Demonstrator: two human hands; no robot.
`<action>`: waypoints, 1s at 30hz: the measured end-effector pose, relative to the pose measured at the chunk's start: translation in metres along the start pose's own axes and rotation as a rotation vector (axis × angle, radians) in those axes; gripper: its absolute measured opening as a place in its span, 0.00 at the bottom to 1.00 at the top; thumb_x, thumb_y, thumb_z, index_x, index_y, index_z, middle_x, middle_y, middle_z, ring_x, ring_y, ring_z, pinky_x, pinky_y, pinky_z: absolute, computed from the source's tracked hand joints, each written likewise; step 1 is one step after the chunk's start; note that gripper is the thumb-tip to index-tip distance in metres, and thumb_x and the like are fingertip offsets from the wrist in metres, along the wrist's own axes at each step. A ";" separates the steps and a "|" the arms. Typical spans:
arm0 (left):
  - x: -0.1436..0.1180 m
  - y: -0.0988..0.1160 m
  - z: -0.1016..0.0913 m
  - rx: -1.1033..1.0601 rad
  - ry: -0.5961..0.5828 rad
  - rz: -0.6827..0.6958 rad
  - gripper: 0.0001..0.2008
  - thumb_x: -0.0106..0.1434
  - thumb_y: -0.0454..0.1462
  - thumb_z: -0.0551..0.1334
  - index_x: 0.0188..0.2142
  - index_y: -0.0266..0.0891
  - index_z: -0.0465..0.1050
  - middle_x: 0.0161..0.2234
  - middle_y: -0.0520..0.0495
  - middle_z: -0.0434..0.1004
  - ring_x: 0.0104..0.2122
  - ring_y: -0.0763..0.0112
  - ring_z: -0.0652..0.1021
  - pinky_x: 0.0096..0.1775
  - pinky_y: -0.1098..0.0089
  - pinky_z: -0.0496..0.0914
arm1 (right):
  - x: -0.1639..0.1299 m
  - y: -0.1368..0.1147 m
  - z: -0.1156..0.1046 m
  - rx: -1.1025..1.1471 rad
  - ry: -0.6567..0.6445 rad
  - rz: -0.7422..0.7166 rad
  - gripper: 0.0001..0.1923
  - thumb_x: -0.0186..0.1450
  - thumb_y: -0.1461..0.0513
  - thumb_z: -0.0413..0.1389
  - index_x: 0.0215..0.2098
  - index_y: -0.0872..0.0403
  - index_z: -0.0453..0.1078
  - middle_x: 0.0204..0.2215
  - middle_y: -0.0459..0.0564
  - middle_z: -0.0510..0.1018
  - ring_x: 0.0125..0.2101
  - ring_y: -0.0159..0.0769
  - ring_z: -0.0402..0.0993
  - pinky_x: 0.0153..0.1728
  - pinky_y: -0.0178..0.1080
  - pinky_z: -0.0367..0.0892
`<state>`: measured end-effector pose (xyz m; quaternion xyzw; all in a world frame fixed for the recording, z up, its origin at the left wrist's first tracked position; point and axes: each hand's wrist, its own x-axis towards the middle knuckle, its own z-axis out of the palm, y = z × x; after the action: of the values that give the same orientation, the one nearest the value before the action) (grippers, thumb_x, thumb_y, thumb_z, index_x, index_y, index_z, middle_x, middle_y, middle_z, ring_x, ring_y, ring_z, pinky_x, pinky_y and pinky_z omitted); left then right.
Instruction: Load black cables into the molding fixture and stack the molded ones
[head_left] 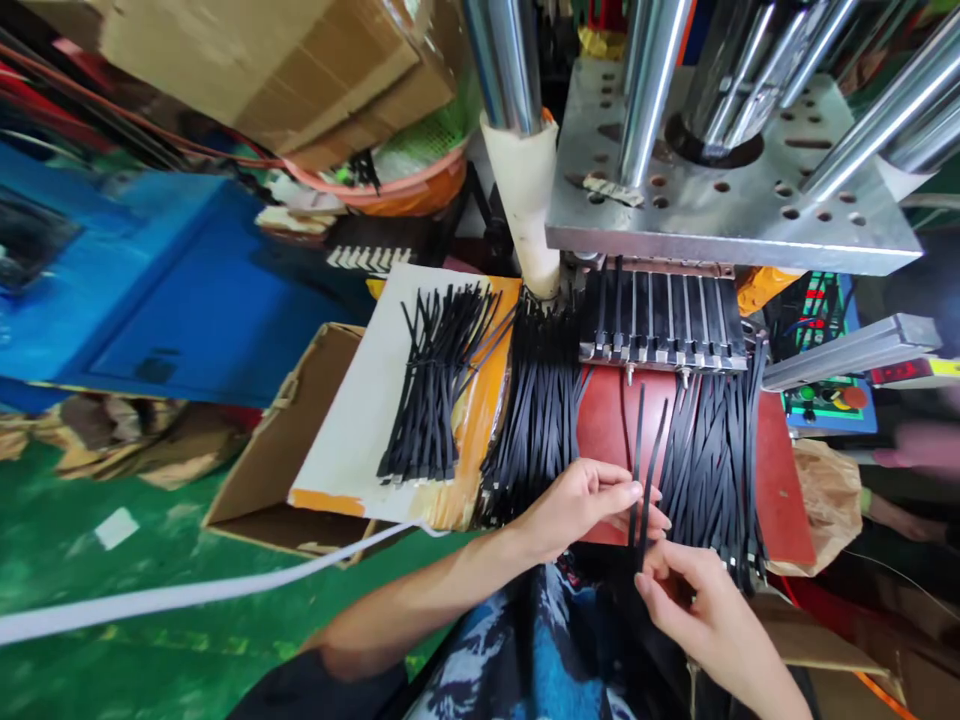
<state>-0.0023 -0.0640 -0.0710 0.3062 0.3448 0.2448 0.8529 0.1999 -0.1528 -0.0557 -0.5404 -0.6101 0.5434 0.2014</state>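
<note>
Two thin black cable ties stand nearly upright between my hands. My left hand is closed, its thumb and fingers pinching the ties around mid-length. Lower down and to the right, my right hand pinches their bottom ends; the exact grip is partly hidden by the fingers. Just right of them lies a thick pile of black cable ties with metal ends on a red board. Left of my left hand is another pile. A fixture beyond my hands holds a row of ties side by side.
A press with a drilled metal plate and shiny columns overhangs the fixture. On the left, a tied bundle rests on a white board above an open carton. A control panel and another person's arm are at right.
</note>
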 end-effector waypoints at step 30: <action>-0.038 -0.010 0.008 0.856 0.110 0.249 0.18 0.77 0.41 0.57 0.35 0.38 0.82 0.32 0.49 0.77 0.33 0.69 0.74 0.38 0.69 0.65 | 0.051 -0.024 0.008 0.520 0.481 0.061 0.18 0.65 0.50 0.68 0.45 0.52 0.77 0.24 0.42 0.75 0.21 0.32 0.71 0.21 0.34 0.70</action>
<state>-0.0186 -0.0977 -0.0566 0.6570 0.4205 0.1968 0.5940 0.1656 -0.1077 -0.0550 -0.6014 -0.3700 0.5434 0.4541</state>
